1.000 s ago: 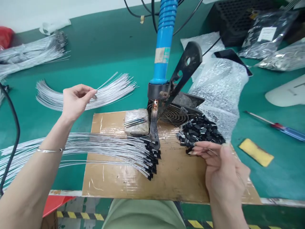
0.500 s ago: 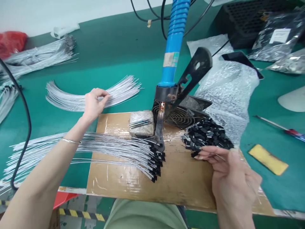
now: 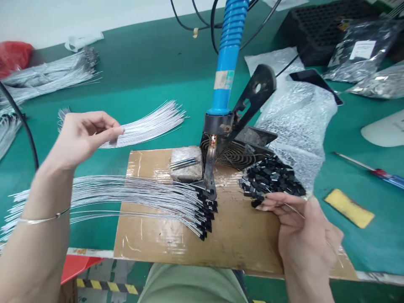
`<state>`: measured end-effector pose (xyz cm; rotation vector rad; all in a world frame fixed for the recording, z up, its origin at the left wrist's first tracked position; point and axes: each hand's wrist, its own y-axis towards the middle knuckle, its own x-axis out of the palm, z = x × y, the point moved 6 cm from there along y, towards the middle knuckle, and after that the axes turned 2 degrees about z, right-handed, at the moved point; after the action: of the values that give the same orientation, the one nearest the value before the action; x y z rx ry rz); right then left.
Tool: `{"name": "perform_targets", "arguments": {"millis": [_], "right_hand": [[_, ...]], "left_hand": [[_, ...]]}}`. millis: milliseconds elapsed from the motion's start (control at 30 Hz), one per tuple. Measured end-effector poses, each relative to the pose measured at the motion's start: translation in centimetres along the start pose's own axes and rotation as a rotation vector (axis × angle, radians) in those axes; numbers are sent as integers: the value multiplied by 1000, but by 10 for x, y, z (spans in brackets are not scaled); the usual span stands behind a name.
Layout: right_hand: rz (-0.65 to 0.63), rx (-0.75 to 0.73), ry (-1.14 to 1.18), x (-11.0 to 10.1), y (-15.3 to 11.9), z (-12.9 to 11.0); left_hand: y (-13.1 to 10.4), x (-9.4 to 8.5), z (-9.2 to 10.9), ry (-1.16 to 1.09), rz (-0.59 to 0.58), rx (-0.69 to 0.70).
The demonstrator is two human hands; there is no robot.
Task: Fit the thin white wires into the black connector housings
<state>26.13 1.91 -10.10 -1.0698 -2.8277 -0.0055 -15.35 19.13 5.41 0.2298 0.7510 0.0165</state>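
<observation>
My left hand (image 3: pixel 91 130) is pinched over the upper bundle of thin white wires (image 3: pixel 154 122); what lies between its fingertips is too small to make out. On the right, my right hand (image 3: pixel 306 231) grips a thin wire (image 3: pixel 292 207), its fingertips at the edge of a pile of small black connectors (image 3: pixel 271 179). Wires with black ends (image 3: pixel 142 195) lie fanned across the cardboard (image 3: pixel 240 235). A blue-handled soldering iron (image 3: pixel 224 75) points down in its black stand, beside a grey block (image 3: pixel 187 164) with metal sticks on it.
Behind the pile lie bubble wrap (image 3: pixel 296 118) and a dark phone (image 3: pixel 315 82). A yellow sponge (image 3: pixel 349 208) and a screwdriver (image 3: pixel 372 169) are at the right. More wire bundles (image 3: pixel 50 73) lie at the far left, and a black crate (image 3: pixel 315 29) at the back right.
My left hand has moved left along the upper wire bundle, its forearm shifting with it. My right hand stays by the black pile with the wire. The view has shifted slightly.
</observation>
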Motion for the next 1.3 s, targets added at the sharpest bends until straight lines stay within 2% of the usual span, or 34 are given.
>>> {"name": "perform_targets", "arguments": {"millis": [67, 133, 200, 267, 333, 400, 500, 600, 733, 900, 1100, 1300], "right_hand": [[-17, -23, 4, 2, -4, -5], [-78, -65, -28, 8, -13, -15], [-246, -119, -108, 22, -29, -28], [-466, -153, -145, 41, -49, -39], [-700, -88, -145, 61, -68, -43], [-785, -28, -97, 74, -79, -44], [-719, 32, -63, 80, -80, -41], [-671, 32, -24, 79, -77, -38], [-678, 99, 16, 77, -75, -28], [-679, 187, 86, 76, -75, -18], [-696, 164, 77, 77, -73, -18], [-785, 92, 64, 79, -68, -29]], "left_hand": [[-17, 1, 9, 5, -256, -21], [-37, 12, 14, -62, -487, -59], [-58, 31, 16, -162, -646, -124], [-77, 52, 17, -224, -715, -172], [-90, 70, 19, -257, -714, -186], [-98, 82, 21, -281, -685, -178], [-105, 89, 25, -309, -657, -148], [-108, 90, 26, -299, -652, -119], [-110, 88, 28, -325, -630, -89], [-111, 88, 29, -398, -616, -121], [-115, 90, 30, -398, -645, -148], [-122, 90, 32, -321, -700, -172]]}}
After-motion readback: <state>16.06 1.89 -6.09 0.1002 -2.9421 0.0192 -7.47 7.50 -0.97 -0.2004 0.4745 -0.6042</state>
